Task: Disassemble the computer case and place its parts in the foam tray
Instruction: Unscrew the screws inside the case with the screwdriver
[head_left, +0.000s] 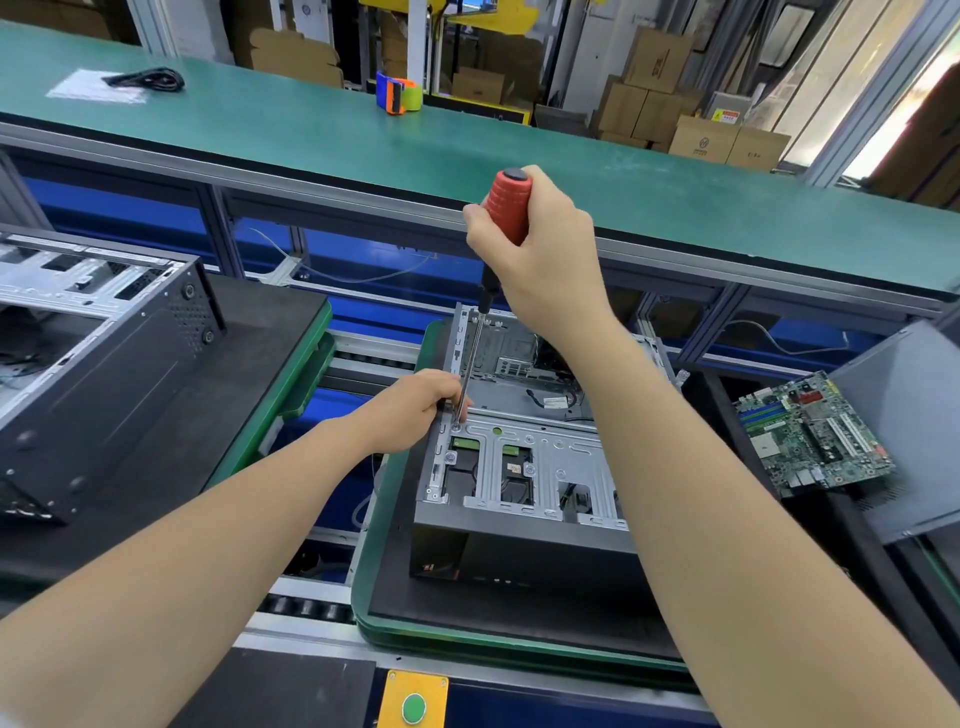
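Observation:
An open dark computer case (519, 551) lies on a black foam tray (405, 587) with a green rim. Its silver drive bracket (545, 457) faces up. My right hand (540, 244) grips the red handle of a long screwdriver (506, 205), held upright. The tip rests on a screw at the bracket's far left corner (456, 427). My left hand (421, 405) pinches the shaft near the tip and rests on the case's left wall. A green motherboard (810, 431) lies on black foam to the right, beside a dark side panel (904, 415).
Another open case (98, 353) sits on a black foam tray (260, 338) at the left. Both trays ride a roller conveyor (306, 608). A long green bench (363, 135) runs behind, bearing a tape dispenser (397, 96) and a black cable (150, 80). A green button (414, 707) is at the near edge.

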